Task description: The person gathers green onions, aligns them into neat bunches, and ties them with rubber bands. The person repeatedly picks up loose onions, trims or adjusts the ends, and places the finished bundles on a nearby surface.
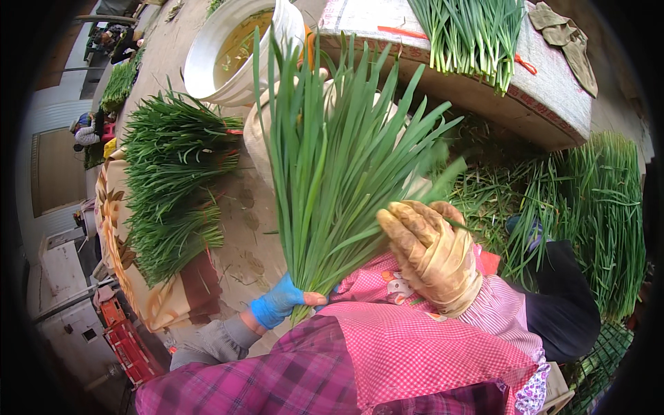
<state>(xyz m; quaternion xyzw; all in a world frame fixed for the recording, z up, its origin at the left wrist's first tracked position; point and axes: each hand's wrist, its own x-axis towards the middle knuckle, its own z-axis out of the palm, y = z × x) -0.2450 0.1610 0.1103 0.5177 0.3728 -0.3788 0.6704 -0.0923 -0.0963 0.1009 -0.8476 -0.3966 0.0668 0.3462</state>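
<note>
My left hand [280, 302], in a blue glove with the thumb tip bare, grips a bunch of long flat green leaves [327, 171], which look like garlic chives, near the stem ends. Its leaves fan upward and away from me. To the right of the bunch is my right hand [433, 254], in a stained yellowish glove with its fingers curled. A blurred green leaf [443, 181] sticks out past those fingers, and a leaf end shows on the other side; the grip itself is partly hidden. A pink checked apron [415, 353] covers my lap below.
Tied green bundles [176, 181] lie on a patterned cloth [150, 306] at left. A white bucket [199, 72] of murky water stands ahead. Farther right, more chives [467, 41] rest on a sack-covered block [555, 98]. Loose stalks [602, 218] are heaped at right. People are in the far left background.
</note>
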